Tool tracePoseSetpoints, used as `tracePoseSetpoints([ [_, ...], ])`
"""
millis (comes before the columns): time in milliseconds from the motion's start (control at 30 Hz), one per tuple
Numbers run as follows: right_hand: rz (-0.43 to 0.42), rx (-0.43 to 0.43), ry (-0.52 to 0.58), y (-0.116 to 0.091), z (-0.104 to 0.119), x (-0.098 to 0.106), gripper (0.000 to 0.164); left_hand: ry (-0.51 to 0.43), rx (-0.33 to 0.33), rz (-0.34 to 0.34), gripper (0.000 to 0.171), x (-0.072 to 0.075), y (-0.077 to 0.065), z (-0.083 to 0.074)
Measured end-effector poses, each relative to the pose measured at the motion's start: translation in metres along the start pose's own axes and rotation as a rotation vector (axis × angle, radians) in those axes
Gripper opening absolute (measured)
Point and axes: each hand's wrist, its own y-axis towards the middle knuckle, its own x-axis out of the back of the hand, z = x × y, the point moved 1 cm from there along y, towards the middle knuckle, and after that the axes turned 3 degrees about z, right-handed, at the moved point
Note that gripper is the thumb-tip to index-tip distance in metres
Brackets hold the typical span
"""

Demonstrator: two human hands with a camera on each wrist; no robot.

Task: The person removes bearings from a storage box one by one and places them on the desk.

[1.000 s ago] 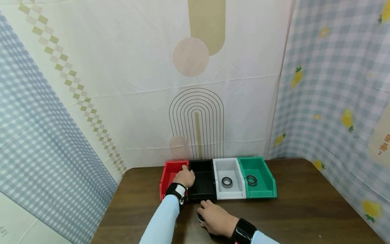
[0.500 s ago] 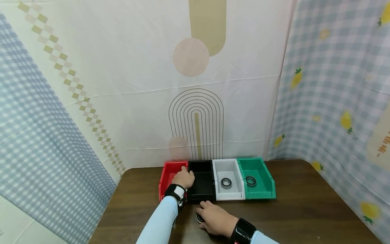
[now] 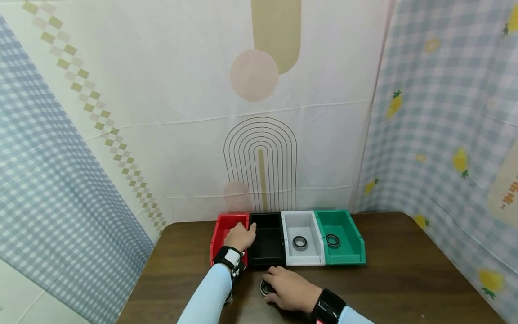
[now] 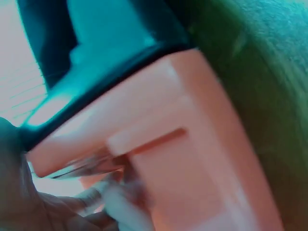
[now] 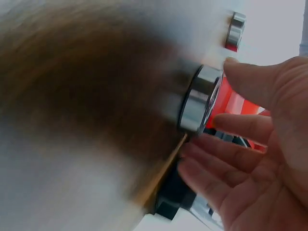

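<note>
Bins (image 3: 265, 261): we see four abreast on the table (image 3: 404, 270), lower centre.
Rings (image 3: 300, 249): one in each of the right two, two before the left two.

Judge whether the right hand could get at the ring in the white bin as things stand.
Probably yes: the white bin is open on top, nothing covers the ring, and the right hand is just in front, at another ring.

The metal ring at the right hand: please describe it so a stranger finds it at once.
On the brown table, find the black bin, second from the left. Just in front of it lies the metal ring. Other rings lie in the white bin, the green bin or by the left sleeve; only this ring is at the right hand.
</note>
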Motion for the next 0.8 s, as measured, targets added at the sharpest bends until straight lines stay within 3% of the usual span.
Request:
tracePoseSetpoints([
  [167, -0.076, 0.035, 0.024, -0.009, -0.007, 0.008, 0.041, 0.064, -0.063, -0.099, 0.064, 0.008, -0.013, -0.005],
  [467, -0.306, -0.013, -0.052, -0.033, -0.021, 0.036, 0.040, 0.117, -0.292, -0.306, 0.054, 0.016, -0.053, -0.014],
  [633, -0.376, -0.096, -0.062, -0.049, -0.033, 0.049, 0.041, 0.059, -0.400, -0.315, 0.036, 0.017, -0.078, -0.018],
  [800, -0.387, -0.173, -0.051, -0.064, -0.043, 0.053, 0.041, 0.018, -0.440, -0.265, 0.027, 0.017, -0.101, -0.015],
])
